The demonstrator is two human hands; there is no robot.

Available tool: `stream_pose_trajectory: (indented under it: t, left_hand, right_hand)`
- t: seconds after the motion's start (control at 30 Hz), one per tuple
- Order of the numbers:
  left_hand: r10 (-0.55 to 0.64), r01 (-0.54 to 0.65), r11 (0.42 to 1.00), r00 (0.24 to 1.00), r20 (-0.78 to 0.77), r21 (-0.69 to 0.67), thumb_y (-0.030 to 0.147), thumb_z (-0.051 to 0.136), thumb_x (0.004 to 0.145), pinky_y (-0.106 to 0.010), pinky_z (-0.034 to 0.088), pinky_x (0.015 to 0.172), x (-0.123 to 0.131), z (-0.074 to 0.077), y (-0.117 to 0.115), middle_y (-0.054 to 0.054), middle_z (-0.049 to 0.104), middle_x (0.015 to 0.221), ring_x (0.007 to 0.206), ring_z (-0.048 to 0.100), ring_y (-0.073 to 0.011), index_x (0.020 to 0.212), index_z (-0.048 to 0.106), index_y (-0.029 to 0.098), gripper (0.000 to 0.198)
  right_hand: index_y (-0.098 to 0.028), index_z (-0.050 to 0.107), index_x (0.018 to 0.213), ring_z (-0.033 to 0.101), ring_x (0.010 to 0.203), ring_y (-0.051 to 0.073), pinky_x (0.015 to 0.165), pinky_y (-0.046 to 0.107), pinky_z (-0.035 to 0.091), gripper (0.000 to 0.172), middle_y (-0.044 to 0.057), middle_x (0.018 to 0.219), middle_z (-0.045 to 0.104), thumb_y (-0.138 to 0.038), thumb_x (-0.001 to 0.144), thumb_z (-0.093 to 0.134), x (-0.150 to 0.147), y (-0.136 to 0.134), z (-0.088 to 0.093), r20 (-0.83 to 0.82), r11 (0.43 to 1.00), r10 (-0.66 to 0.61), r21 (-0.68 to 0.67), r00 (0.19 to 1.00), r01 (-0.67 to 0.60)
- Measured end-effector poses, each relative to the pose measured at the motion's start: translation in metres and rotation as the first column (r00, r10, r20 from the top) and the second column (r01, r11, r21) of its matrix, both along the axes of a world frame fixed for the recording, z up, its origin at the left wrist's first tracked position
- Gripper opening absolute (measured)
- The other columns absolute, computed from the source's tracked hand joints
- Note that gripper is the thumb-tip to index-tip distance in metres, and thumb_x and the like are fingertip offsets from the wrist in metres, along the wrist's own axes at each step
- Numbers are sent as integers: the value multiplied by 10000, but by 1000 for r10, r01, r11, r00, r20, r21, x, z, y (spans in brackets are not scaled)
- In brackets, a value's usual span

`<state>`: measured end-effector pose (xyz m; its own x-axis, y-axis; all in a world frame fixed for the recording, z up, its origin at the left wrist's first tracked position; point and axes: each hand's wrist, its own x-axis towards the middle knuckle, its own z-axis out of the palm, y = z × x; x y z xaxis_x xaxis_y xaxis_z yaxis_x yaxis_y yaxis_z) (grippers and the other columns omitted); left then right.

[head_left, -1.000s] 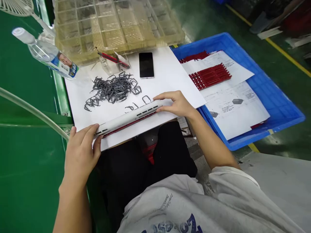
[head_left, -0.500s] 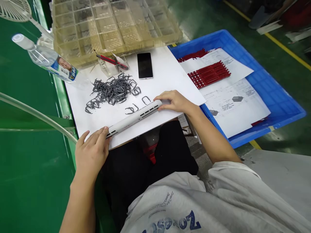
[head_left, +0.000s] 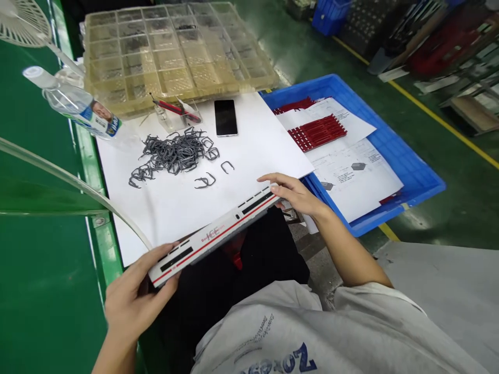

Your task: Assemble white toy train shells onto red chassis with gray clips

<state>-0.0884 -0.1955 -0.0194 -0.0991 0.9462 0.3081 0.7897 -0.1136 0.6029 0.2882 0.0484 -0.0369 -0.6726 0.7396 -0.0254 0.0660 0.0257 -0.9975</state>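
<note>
A long white model train car body [head_left: 218, 231] with a red stripe and black windows is tilted over the table's front edge, its printed side facing up. My left hand [head_left: 136, 291] grips its left end between thumb and fingers. At the right end, my right hand [head_left: 294, 195] holds it the same way. Beyond it on the white tabletop [head_left: 257, 135] lies a heap of grey curved clips [head_left: 175, 150], with a few loose clips [head_left: 205, 181] nearer the car body.
A black phone [head_left: 226, 118], a small holder with red tweezers [head_left: 177, 109] and a divided clear tray [head_left: 171, 52] stand behind. At left are a bottle [head_left: 78, 106] and fan [head_left: 25, 23]. A blue crate [head_left: 413, 176] at right holds papers and red parts [head_left: 319, 132].
Both hands have brought the car body off the tabletop towards me and turned it, so its red-striped side now shows. The view has shifted slightly.
</note>
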Motion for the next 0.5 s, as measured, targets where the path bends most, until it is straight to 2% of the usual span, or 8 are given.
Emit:
stream_pose_trajectory:
  t: [0.07, 0.13, 0.2, 0.27, 0.37, 0.43, 0.5]
  left_hand:
    - [40, -36, 998, 993, 110, -42, 273, 839, 960, -321, 732, 843, 0, 0, -21, 9, 889, 1213, 913, 850, -223, 1353, 839, 342, 399]
    - [69, -55, 996, 973, 221, -69, 264, 870, 925, -310, 749, 780, -5, -3, -39, 33, 896, 1185, 869, 850, -225, 1319, 867, 386, 412]
    - [104, -73, 991, 949, 297, -114, 252, 879, 901, -327, 768, 789, -10, -7, -54, 37, 898, 1173, 914, 864, -254, 1314, 871, 412, 443]
    - [127, -69, 981, 938, 322, -184, 249, 874, 886, -333, 773, 851, -12, -9, -65, 31, 897, 1186, 1019, 871, -281, 1305, 876, 413, 449]
    - [149, -60, 965, 926, 347, -255, 271, 904, 823, -268, 754, 843, -10, -9, -78, 15, 877, 1264, 1121, 854, -285, 1285, 878, 391, 478]
    - [220, -120, 952, 908, 356, -283, 291, 912, 809, -227, 735, 755, -6, -8, -86, 4, 881, 1228, 996, 860, -255, 1317, 858, 377, 518]
    - [286, -206, 938, 914, 289, -279, 336, 901, 828, -239, 727, 678, -5, -7, -95, -4, 898, 1106, 806, 843, -237, 1335, 851, 363, 510]
  right_hand:
    - [-234, 702, 1506, 629, 674, 107, 579, 213, 517, 568, 9, 979, 717, -607, 1078, 719, 11, -13, 11, -11, 985, 166, 59, 986, -165]
    - [-249, 700, 1537, 751, 998, 183, 719, 222, 593, 665, 107, 1300, 767, -585, 985, 856, 18, -23, 23, -9, 925, 346, 172, 938, -339]
    - [-286, 695, 1562, 697, 1385, 280, 988, 305, 634, 720, 154, 1599, 668, -501, 922, 944, 18, -29, 33, -11, 853, 473, 256, 881, -454]
    - [-324, 663, 1610, 604, 1561, 310, 1207, 389, 556, 739, 147, 1709, 601, -424, 934, 944, 15, -34, 37, -25, 790, 575, 278, 818, -547]
    - [-339, 632, 1646, 616, 1567, 301, 1285, 392, 495, 792, 139, 1708, 606, -388, 924, 955, 8, -38, 33, -51, 746, 644, 262, 763, -612]
    - [-337, 663, 1620, 680, 1500, 289, 1234, 353, 538, 793, 135, 1651, 661, -403, 894, 978, 4, -40, 26, -94, 759, 635, 259, 767, -597]
    - [-345, 709, 1572, 770, 1371, 273, 1112, 301, 606, 784, 125, 1586, 714, -424, 851, 1006, 2, -42, 19, -124, 772, 625, 245, 771, -587]
